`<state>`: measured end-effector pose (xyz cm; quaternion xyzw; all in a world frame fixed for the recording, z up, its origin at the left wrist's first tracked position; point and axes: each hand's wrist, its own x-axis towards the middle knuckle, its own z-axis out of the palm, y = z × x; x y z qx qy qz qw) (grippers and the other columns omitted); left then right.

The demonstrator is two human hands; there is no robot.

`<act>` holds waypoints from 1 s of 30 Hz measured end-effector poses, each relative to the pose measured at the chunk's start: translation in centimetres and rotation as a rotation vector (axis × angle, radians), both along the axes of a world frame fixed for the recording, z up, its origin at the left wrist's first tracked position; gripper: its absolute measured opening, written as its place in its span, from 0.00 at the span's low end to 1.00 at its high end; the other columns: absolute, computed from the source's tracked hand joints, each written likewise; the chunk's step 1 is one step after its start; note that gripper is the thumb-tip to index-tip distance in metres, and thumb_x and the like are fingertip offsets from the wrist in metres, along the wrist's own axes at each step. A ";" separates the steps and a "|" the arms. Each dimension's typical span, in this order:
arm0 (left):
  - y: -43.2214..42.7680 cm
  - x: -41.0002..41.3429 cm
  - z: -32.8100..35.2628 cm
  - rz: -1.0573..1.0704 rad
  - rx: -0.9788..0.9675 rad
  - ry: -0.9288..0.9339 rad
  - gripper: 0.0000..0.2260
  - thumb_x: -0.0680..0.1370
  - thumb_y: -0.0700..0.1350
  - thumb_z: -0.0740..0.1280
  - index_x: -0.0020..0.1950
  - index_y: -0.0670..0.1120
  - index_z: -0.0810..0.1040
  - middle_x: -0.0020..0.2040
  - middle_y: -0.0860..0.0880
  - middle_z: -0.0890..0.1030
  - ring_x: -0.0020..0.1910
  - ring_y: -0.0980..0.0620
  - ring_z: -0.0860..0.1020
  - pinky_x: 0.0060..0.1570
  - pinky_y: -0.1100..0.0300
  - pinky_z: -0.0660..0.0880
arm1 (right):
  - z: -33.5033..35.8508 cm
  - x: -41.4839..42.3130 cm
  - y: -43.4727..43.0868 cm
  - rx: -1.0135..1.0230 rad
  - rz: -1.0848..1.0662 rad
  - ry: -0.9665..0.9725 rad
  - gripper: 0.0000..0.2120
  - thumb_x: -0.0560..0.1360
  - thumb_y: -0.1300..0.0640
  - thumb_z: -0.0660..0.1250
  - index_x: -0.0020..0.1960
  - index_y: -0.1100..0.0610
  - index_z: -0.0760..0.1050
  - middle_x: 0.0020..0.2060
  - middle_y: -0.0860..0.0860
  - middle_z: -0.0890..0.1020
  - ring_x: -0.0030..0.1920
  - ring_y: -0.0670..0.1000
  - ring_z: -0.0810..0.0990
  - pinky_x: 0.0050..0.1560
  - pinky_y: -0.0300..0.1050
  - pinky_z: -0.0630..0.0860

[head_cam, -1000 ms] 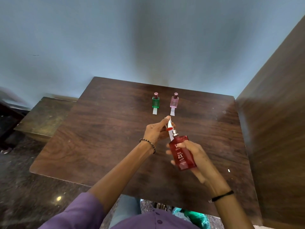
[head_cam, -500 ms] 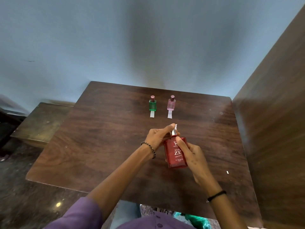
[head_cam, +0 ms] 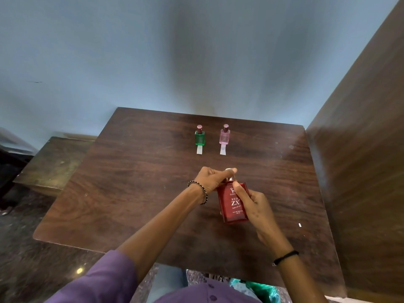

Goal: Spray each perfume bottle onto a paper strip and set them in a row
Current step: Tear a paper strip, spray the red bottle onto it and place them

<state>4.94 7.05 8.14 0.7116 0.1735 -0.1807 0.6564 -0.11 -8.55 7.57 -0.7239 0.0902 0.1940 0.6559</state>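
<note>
At frame centre a red bottle [head_cam: 233,202] is gripped by the right hand [head_cam: 254,204], its top pinched by the left hand [head_cam: 213,179].

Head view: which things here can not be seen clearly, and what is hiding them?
- Red bottle: its sprayer top is covered by the left hand; its right edge by the right hand.
- Paper strip for this bottle: not visible, perhaps inside the left hand.
- Small print under "RED ZX": too small.
- Green bag under the table: cut off by table edge and shirt.

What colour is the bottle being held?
Red glass perfume bottle with white lettering, head view.
</note>
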 end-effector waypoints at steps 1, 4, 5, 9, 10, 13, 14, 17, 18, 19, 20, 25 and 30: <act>-0.1 -0.1 -0.1 0.012 -0.017 0.004 0.21 0.71 0.58 0.75 0.41 0.38 0.86 0.42 0.41 0.87 0.40 0.52 0.84 0.48 0.60 0.79 | -0.1 0.0 0.0 0.028 -0.018 0.012 0.23 0.74 0.37 0.68 0.54 0.56 0.82 0.45 0.57 0.88 0.46 0.56 0.88 0.52 0.59 0.84; -0.7 -0.3 -0.6 0.043 -0.101 0.011 0.32 0.67 0.61 0.76 0.44 0.30 0.81 0.46 0.32 0.83 0.39 0.48 0.80 0.47 0.57 0.77 | -0.1 0.1 -0.3 0.137 -0.060 0.057 0.22 0.77 0.40 0.68 0.57 0.57 0.81 0.47 0.59 0.87 0.47 0.61 0.88 0.51 0.62 0.84; -0.8 -0.5 -0.7 0.053 -0.130 0.015 0.36 0.65 0.63 0.76 0.48 0.27 0.79 0.49 0.29 0.82 0.41 0.47 0.78 0.48 0.56 0.76 | 0.0 0.0 -0.5 0.157 -0.061 0.066 0.21 0.77 0.40 0.67 0.58 0.57 0.81 0.47 0.60 0.87 0.48 0.62 0.88 0.52 0.62 0.84; -1.4 -0.6 -1.0 0.043 -0.141 0.028 0.33 0.69 0.60 0.75 0.51 0.28 0.80 0.45 0.35 0.83 0.41 0.48 0.79 0.47 0.58 0.78 | -0.7 0.0 -1.3 0.182 -0.054 0.092 0.24 0.76 0.40 0.69 0.60 0.59 0.81 0.48 0.62 0.87 0.48 0.64 0.87 0.52 0.65 0.83; -1.4 -0.6 -1.1 0.036 -0.140 0.034 0.30 0.70 0.58 0.75 0.49 0.29 0.82 0.43 0.37 0.83 0.40 0.49 0.80 0.47 0.58 0.79 | -1.0 0.1 -1.6 0.182 -0.052 0.101 0.25 0.76 0.40 0.69 0.60 0.59 0.80 0.48 0.62 0.87 0.48 0.64 0.87 0.53 0.66 0.82; -1.6 -0.3 -1.3 0.013 -0.128 0.059 0.20 0.71 0.57 0.75 0.39 0.39 0.83 0.38 0.43 0.82 0.38 0.51 0.80 0.47 0.56 0.79 | -1.5 0.4 -2.1 0.153 -0.021 0.122 0.27 0.74 0.37 0.71 0.61 0.58 0.80 0.49 0.62 0.87 0.50 0.64 0.87 0.56 0.66 0.81; -1.6 -0.2 -1.5 0.004 -0.125 0.075 0.18 0.72 0.57 0.74 0.35 0.42 0.81 0.35 0.46 0.82 0.36 0.53 0.80 0.46 0.57 0.80 | -1.6 0.6 -2.3 0.144 -0.010 0.120 0.27 0.74 0.37 0.71 0.60 0.58 0.81 0.49 0.62 0.87 0.50 0.64 0.87 0.56 0.66 0.81; -1.9 0.5 -1.9 0.022 -0.128 0.095 0.21 0.73 0.58 0.73 0.25 0.49 0.75 0.25 0.55 0.77 0.28 0.59 0.77 0.41 0.60 0.77 | -1.9 1.4 -2.6 0.122 0.008 0.120 0.25 0.74 0.38 0.70 0.60 0.57 0.81 0.50 0.61 0.87 0.52 0.63 0.86 0.58 0.65 0.80; -2.0 0.8 -2.0 0.051 -0.120 0.097 0.20 0.74 0.60 0.71 0.28 0.48 0.77 0.27 0.55 0.79 0.30 0.58 0.79 0.43 0.60 0.78 | -1.9 1.6 -2.7 0.117 0.014 0.116 0.25 0.74 0.38 0.71 0.60 0.56 0.81 0.50 0.60 0.87 0.52 0.62 0.86 0.58 0.64 0.80; -2.1 1.2 -2.1 0.086 -0.117 0.095 0.20 0.75 0.61 0.69 0.33 0.47 0.81 0.32 0.53 0.82 0.35 0.56 0.82 0.47 0.59 0.78 | -1.9 1.9 -2.7 0.112 0.020 0.116 0.24 0.73 0.38 0.72 0.60 0.54 0.81 0.51 0.59 0.87 0.52 0.61 0.87 0.58 0.64 0.81; -2.1 1.7 -2.4 0.115 -0.111 0.097 0.20 0.76 0.61 0.67 0.38 0.46 0.83 0.36 0.51 0.84 0.39 0.54 0.83 0.50 0.58 0.79 | -2.0 2.3 -2.7 0.098 0.024 0.116 0.22 0.73 0.39 0.73 0.59 0.53 0.81 0.50 0.58 0.87 0.52 0.60 0.87 0.57 0.63 0.81; -2.1 3.8 -4.0 0.060 0.005 0.077 0.06 0.77 0.41 0.70 0.40 0.45 0.84 0.37 0.50 0.83 0.41 0.53 0.80 0.55 0.56 0.79 | -2.1 4.2 -2.9 0.026 0.035 0.079 0.16 0.73 0.49 0.75 0.60 0.51 0.80 0.50 0.53 0.87 0.49 0.53 0.88 0.47 0.49 0.85; -2.4 6.6 -5.4 0.022 0.100 0.070 0.12 0.77 0.33 0.67 0.40 0.49 0.81 0.38 0.48 0.82 0.35 0.53 0.80 0.42 0.58 0.80 | -2.2 7.1 -3.1 -0.055 0.068 0.046 0.14 0.74 0.52 0.74 0.59 0.51 0.81 0.46 0.49 0.88 0.44 0.46 0.87 0.39 0.34 0.79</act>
